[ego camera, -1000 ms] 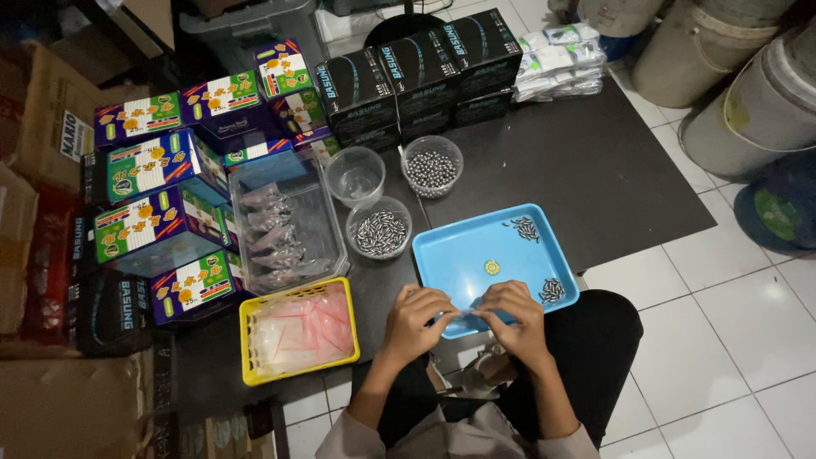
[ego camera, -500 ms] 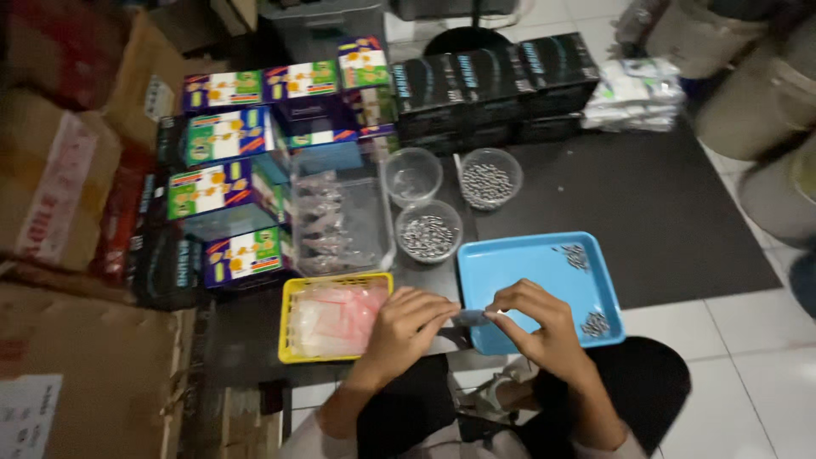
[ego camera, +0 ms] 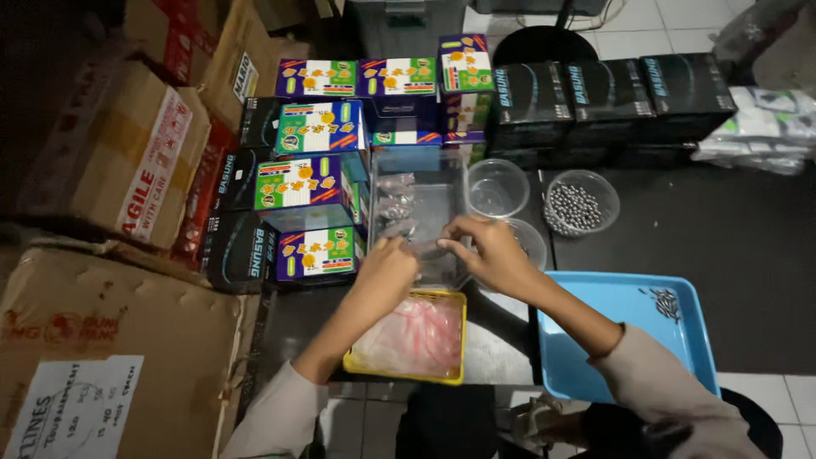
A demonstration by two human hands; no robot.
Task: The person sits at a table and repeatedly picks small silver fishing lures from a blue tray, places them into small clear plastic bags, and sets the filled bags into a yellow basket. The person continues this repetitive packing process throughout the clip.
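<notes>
- The left hand point(ego camera: 387, 270) and the right hand point(ego camera: 486, 252) meet over the near edge of a clear rectangular plastic bin point(ego camera: 422, 204), which sits on the dark desk point(ego camera: 731, 255).
- Between the fingertips of both hands is a small clear plastic packet point(ego camera: 427, 249); each grip is pinched on one end of it, the left from the left side, the right from the right side.
- The packet is held just above the bin's front rim; what is inside it is too small to tell.
- More small clear packets point(ego camera: 395, 206) lie heaped in the left part of the bin.
- Just in front of the bin, under the left forearm, is a yellow rectangular plastic tray point(ego camera: 413, 371) filled with thin pinkish plastic bags point(ego camera: 412, 334).
- To the right of the yellow tray is a light blue plastic tray point(ego camera: 633, 306) with a small pile of grey metal balls point(ego camera: 665, 303) near its far right corner; the right forearm crosses its near left part.
- Beyond the right hand stand round clear plastic cups: one that looks empty point(ego camera: 498, 188), one holding grey metal balls point(ego camera: 581, 201), and a third point(ego camera: 529, 240) mostly hidden by the hand.
- Colourful printed cardboard boxes point(ego camera: 310, 191) are stacked to the left of the bin, and black cardboard boxes point(ego camera: 608, 93) are lined along the far edge of the desk.
- Large brown cardboard cartons point(ego camera: 119, 153) fill the left side.
</notes>
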